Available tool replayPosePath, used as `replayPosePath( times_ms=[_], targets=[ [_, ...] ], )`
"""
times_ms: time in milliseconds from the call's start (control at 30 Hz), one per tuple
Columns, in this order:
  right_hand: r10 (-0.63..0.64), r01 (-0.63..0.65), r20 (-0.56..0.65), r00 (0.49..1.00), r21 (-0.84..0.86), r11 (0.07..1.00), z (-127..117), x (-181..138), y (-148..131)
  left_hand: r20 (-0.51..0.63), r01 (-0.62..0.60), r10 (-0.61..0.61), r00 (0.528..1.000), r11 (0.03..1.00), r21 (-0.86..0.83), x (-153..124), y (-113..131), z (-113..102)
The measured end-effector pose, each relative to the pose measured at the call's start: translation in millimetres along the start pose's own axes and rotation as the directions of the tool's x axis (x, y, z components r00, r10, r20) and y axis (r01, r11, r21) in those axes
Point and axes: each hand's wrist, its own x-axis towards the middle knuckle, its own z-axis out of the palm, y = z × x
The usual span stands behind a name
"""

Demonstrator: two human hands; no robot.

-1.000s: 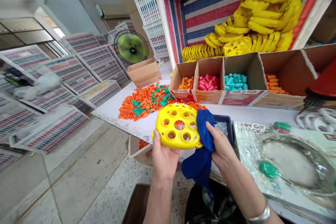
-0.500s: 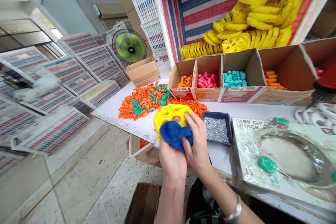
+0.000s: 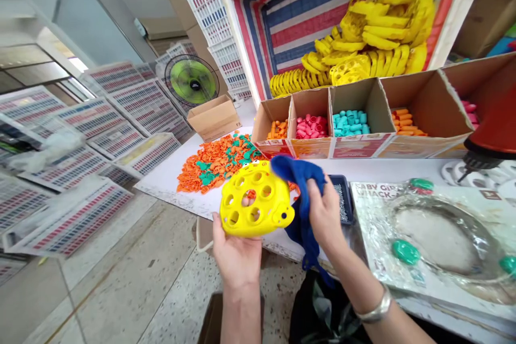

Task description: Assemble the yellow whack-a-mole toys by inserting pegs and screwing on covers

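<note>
My left hand (image 3: 236, 255) grips the lower edge of a round yellow plastic shell (image 3: 255, 199) pierced with several holes, held up in front of the white table (image 3: 165, 172). My right hand (image 3: 324, 215) is closed on a blue cloth (image 3: 300, 177) at the shell's right edge; the cloth drapes over the hand and hangs down below it. A silver bracelet (image 3: 373, 312) sits on my right wrist. Behind the cloth a dark blue tray (image 3: 346, 201) holds small silvery bits.
A heap of orange and green plastic parts (image 3: 217, 158) lies on the table. Cardboard bins (image 3: 350, 123) hold orange, pink and teal pegs. More yellow shells (image 3: 363, 43) are stacked in a striped-lined crate. A clear-wrapped pack (image 3: 435, 236) lies at right, a red drill (image 3: 489, 137) above it. A green fan (image 3: 192, 80) stands behind.
The cloth was pressed over the front of the shell half a second ago; now my right hand has drawn it off to the right edge, and the holed face shows again.
</note>
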Motion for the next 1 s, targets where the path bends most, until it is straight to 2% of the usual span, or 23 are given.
replayPosePath(
  times_ms=[67, 167, 300, 433, 567, 667, 833, 1000],
  targets=[
    [0.137, -0.135, -0.015, 0.990, 0.094, 0.986, -5, 5, -1, 0.020, 0.000, 0.001, 1.000, 1.000, -0.025, 9, 9, -8],
    [0.311, -0.316, 0.061, 0.949, 0.237, 0.919, -5, -4, -5, 0.040, -0.001, 0.004, 0.999, 0.997, -0.076, 16, 14, -14],
    [0.417, -0.455, 0.189, 0.889, 0.275, 0.847, 0, -28, -12, -0.026, 0.004, -0.004, 1.000, 1.000, -0.018, 15, 5, -8],
    [0.424, -0.467, 0.221, 0.878, 0.206, 0.860, -1, -31, -14, -0.126, 0.074, -0.061, 0.990, 0.992, 0.102, 1, -6, -7],
    [0.434, -0.454, 0.137, 0.890, 0.206, 0.867, -9, -12, -9, -0.042, 0.112, -0.107, 0.993, 0.985, 0.135, -10, -3, -12],
    [0.468, -0.477, 0.098, 0.878, 0.250, 0.843, -19, -3, -5, -0.036, 0.179, -0.176, 0.984, 0.976, 0.125, -10, 1, -11],
    [0.518, -0.561, 0.228, 0.824, 0.206, 0.802, -26, -18, -13, -0.074, 0.093, -0.085, 0.994, 0.989, 0.115, -1, -3, -1],
    [0.458, -0.476, 0.232, 0.858, 0.029, 0.879, -12, -35, -21, -0.039, -0.002, 0.010, 0.999, 0.981, 0.195, -7, -11, 1]
  ],
)
